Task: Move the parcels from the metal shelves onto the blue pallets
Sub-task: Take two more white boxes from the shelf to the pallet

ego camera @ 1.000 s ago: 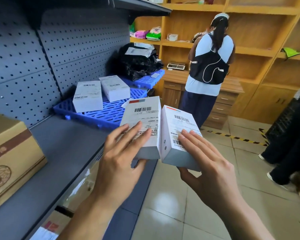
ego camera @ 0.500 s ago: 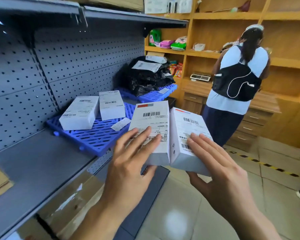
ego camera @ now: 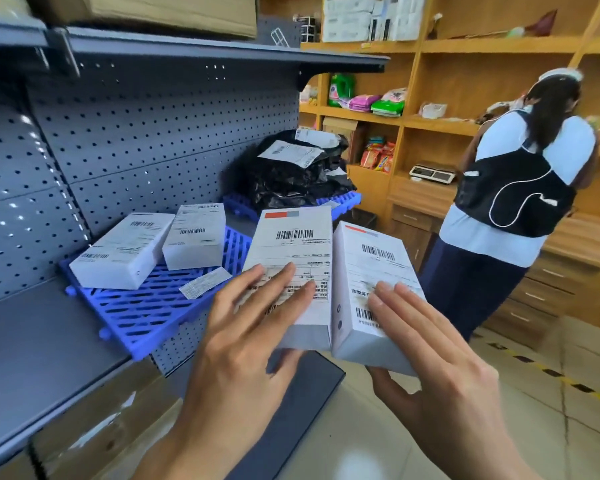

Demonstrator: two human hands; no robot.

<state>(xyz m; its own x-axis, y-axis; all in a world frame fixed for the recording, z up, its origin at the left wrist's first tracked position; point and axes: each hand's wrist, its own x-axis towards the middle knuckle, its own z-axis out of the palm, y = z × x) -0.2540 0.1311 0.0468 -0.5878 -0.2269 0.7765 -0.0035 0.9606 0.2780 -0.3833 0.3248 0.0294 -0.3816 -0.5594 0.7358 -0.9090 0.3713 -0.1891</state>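
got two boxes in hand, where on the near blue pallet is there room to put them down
Free: front half of the near pallet, between the two lying boxes and its front edge, save a loose slip. The grey shelf left of it is bare too. Crowded: the far pallet, heaped with black bags. Left hand grips one box, right hand another.

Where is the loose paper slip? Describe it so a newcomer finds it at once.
Start at the grey metal shelf, then its nearer blue pallet. Two white boxes lie at the pallet's back; the slip lies in front of them. It alone is flat, small paper, not a box.
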